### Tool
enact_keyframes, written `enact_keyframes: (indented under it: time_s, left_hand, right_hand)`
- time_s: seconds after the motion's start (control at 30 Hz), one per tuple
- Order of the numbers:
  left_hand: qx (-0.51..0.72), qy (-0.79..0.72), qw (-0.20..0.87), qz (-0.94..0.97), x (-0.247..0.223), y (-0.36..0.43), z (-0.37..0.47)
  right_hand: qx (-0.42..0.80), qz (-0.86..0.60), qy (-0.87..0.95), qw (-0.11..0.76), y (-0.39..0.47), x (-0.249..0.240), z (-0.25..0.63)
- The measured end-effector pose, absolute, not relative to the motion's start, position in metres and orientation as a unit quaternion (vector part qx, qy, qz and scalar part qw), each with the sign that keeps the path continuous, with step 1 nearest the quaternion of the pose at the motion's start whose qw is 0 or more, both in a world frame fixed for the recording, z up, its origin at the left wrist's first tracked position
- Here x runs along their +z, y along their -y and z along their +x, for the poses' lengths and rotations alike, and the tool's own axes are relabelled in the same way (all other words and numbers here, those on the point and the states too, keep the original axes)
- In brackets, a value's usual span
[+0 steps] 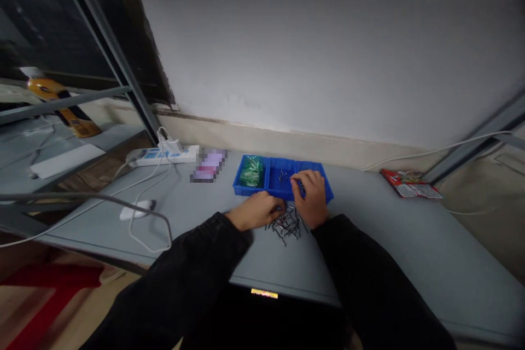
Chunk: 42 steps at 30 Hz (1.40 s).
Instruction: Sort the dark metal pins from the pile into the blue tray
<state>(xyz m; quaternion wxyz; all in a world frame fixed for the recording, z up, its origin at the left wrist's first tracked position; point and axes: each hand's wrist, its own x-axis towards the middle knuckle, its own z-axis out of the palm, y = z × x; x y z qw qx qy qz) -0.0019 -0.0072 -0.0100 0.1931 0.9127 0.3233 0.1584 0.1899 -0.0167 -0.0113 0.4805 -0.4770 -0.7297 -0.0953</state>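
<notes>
A blue tray [268,192] with three compartments stands on the grey table. Its left compartment holds a green bag [251,171]; a few small metal screws [283,175] lie in the middle one. In front of the tray is a loose pile of metal screws [287,225]. My left hand [259,210] is at the pile's upper left edge, fingers pinched together on something too small to make out. My right hand [310,194] is over the right compartment, thumb and fingers curled together; what they hold, if anything, is hidden.
Left of the tray are a pixelated phone-like object [209,165], a white power strip [180,155], cables and a white adapter [135,209]. An orange bottle [63,105] stands far left. A red packet [411,184] lies right, near the wall.
</notes>
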Motion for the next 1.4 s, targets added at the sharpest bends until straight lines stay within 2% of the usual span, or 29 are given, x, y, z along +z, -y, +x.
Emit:
enact_keyframes:
  time_s: [0.43,0.83,1.0,1.17,1.27,1.4]
  left_hand:
    - [0.114,-0.35,0.1,0.924,-0.007,0.013,0.001]
    - [0.136,-0.324,0.139,0.926,-0.006,0.013,0.0]
    - [0.188,-0.327,0.133,0.917,-0.001,0.015,0.001]
    - [0.304,-0.335,0.178,0.874,0.002,0.017,0.0]
    - [0.382,-0.36,0.174,0.833,0.0,0.016,-0.001]
    - [0.407,-0.382,0.178,0.81,-0.003,0.014,0.0]
  right_hand:
    - [-0.081,-0.47,0.739,0.476,0.018,-0.01,0.189]
    - [-0.073,-0.474,0.735,0.479,0.017,-0.012,0.19]
    - [-0.062,-0.469,0.734,0.488,0.017,-0.012,0.19]
    - [-0.031,-0.437,0.737,0.515,0.019,-0.008,0.192]
    - [-0.041,-0.414,0.764,0.493,0.02,-0.005,0.193]
    - [-0.064,-0.407,0.782,0.468,0.019,-0.006,0.191]
